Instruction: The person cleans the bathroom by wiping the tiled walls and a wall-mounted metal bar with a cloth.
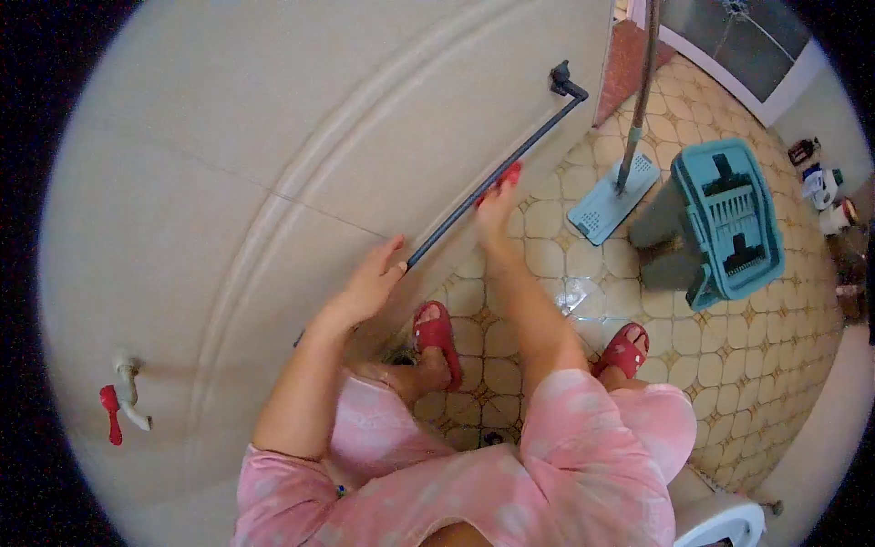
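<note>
A dark towel rail runs slantwise along the pale wall. My left hand lies over its lower part, fingers stretched out and spread, the thumb touching the bar. Further up, my right hand is closed at the rail with a red cloth between its fingers and the bar. Much of the cloth is hidden, so its full shape does not show. The rail's upper bracket is fixed to the wall, while my left hand and arm cover most of the lower end.
A tap with a red handle sticks out of the wall at left. To the right stand a flat mop and a grey-and-teal mop bucket on the tiled floor. Bottles line the far right; a white toilet rim shows at bottom right.
</note>
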Demonstrator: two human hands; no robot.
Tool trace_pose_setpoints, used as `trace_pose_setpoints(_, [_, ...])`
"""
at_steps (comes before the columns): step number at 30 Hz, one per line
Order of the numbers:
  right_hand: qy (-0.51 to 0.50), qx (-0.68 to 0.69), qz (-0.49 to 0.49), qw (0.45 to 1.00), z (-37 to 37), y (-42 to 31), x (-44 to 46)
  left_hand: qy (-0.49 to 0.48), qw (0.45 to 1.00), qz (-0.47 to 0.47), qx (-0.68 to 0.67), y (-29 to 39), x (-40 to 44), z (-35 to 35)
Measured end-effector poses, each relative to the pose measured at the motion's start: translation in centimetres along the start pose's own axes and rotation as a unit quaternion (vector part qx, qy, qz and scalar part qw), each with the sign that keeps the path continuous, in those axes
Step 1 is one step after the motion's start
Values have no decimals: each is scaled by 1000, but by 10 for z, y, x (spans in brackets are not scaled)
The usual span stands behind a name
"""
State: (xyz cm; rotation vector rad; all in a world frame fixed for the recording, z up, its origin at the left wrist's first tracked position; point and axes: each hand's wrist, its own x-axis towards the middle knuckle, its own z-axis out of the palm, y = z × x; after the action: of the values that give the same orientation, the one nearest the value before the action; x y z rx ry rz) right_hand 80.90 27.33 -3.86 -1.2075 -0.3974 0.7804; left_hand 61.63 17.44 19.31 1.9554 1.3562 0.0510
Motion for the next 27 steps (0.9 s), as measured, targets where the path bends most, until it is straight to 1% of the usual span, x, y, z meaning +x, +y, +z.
trace_pose_setpoints(1, [-2, -199, -35, 979, 3, 20, -22, -6, 1000, 2, 7, -6, 6, 5])
trace_pose_setpoints(3, [37, -131, -64, 989, 27, 19, -103, -21, 1000, 0, 21, -14, 13, 12])
trace_pose_setpoints(4, [93, -222, -215, 946, 39, 70, -132, -30, 1000, -7, -2, -9, 15, 14])
trace_pose_setpoints(5, [81, -11, -89, 993, 48, 94, -148, -37, 999, -13, -22, -1, 17, 14])
trace_pose_setpoints(6, [63, 202, 43, 976, 55, 97, -160, -44, 998, -19, -43, 4, 19, 14])
trace_pose_setpoints(7, [42, 402, 172, 898, 58, 101, -164, -46, 997, -5, -57, 2, 22, 15])
trace_pose_setpoints(8, [23, 384, 197, 902, 57, 106, -162, -47, 996, 9, -72, -4, 27, 19])
trace_pose_setpoints(9, [5, 366, 223, 904, 55, 79, -156, -49, 995, 22, -87, -9, 29, 23])
trace_pose_setpoints(11, [-81, 403, 197, 890, 37, 47, -135, -54, 997, 24, -58, -22, 34, 28])
trace_pose_setpoints(12, [-148, 455, 142, 867, 20, 36, -119, -57, 997, 27, -43, -24, 36, 28])
trace_pose_setpoints(14, [-277, 545, 28, 791, -11, 20, -83, -71, 995, 9, -65, -2, 28, 21])
trace_pose_setpoints(15, [-204, 470, 48, 858, -10, 20, -62, -78, 994, -1, -76, 5, 26, 18])
trace_pose_setpoints(16, [-135, 385, 80, 910, -10, 20, -41, -73, 994, -7, -78, -3, 27, 19])
trace_pose_setpoints(17, [83, 140, 183, 970, -2, 24, -12, -70, 994, -14, -81, -16, 28, 20])
trace_pose_setpoints(19, [16, 267, 144, 953, -20, 27, 43, -64, 993, -36, -92, -26, 25, 22])
trace_pose_setpoints(21, [-46, 229, 78, 969, -37, 61, 101, -60, 991, -60, -106, -24, 22, 16])
trace_pose_setpoints(22, [-30, 113, 51, 992, -41, 71, 107, -61, 989, -67, -117, -23, 22, 12])
trace_pose_setpoints(23, [-14, -5, 24, 1000, -45, 80, 111, -62, 987, -73, -129, -21, 21, 9])
trace_pose_setpoints(24, [2, -123, -5, 992, -47, 87, 112, -63, 985, -79, -140, -19, 21, 7])
trace_pose_setpoints(26, [-17, 19, 37, 999, -40, 105, 88, -53, 991, -72, -99, -18, 23, 4])
trace_pose_setpoints(27, [-25, 90, 61, 994, -35, 113, 64, -50, 993, -70, -78, -19, 24, 3])
